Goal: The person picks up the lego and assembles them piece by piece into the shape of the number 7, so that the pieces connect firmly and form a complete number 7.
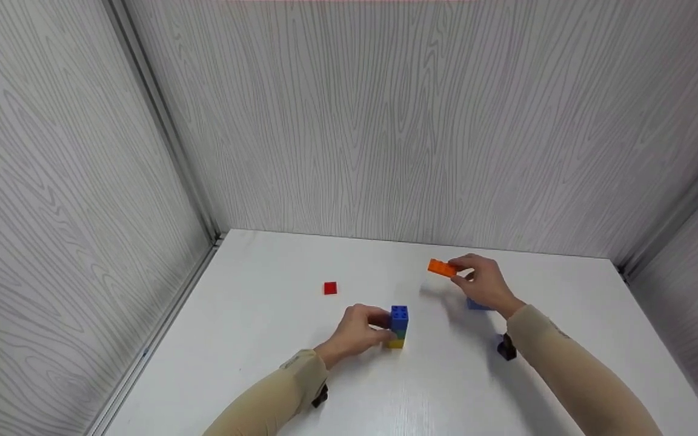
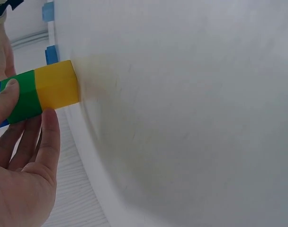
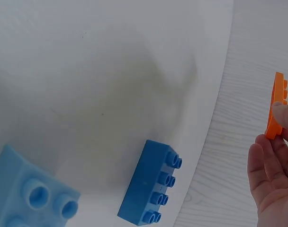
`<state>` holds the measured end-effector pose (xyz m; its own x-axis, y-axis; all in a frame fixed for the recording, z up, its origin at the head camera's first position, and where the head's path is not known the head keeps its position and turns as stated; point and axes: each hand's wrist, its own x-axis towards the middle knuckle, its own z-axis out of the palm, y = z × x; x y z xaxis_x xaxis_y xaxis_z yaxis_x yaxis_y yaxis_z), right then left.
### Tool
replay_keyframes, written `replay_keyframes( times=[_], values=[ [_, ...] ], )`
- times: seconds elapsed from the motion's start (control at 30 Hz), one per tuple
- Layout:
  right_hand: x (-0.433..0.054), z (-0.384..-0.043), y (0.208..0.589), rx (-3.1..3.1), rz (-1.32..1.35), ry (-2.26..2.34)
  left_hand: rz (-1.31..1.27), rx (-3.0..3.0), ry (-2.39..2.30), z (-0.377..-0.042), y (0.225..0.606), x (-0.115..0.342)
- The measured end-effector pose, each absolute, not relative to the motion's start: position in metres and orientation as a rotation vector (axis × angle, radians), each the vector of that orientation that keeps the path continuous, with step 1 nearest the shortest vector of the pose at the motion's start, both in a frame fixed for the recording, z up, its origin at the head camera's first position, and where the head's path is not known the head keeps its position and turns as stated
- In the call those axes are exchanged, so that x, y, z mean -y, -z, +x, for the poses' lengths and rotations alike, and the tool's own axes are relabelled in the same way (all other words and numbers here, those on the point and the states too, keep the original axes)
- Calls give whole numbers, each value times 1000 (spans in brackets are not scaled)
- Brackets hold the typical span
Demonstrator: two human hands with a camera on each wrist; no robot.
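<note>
My left hand (image 1: 355,330) grips an upright stack of bricks: a blue brick (image 1: 399,313) on top, a green brick (image 2: 24,97) in the middle and a yellow brick (image 2: 57,84) at the bottom. In the left wrist view the thumb lies over the green part, with fingertips at the yellow one. My right hand (image 1: 483,284) pinches a thin orange brick (image 1: 442,268) by one end, raised above the table, its studs facing up. Beneath that hand lies a blue brick (image 3: 146,184), mostly hidden from the head view.
A small red brick (image 1: 330,288) lies on the white table (image 1: 252,266), beyond the left hand and to its left. A light blue brick (image 3: 30,194) shows close to the right wrist camera. Grey wood-grain panels (image 1: 349,121) close off the back and both sides.
</note>
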<state>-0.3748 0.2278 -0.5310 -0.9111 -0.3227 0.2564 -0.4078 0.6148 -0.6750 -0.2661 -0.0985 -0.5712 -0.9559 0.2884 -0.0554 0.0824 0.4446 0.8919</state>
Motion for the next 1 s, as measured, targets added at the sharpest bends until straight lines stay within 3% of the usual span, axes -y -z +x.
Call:
replay_keyframes(
  times=[1.0],
  values=[
    [-171,-316,511,2612,1054,-1262,353,-2525,-1515,-263,573,95]
  ],
)
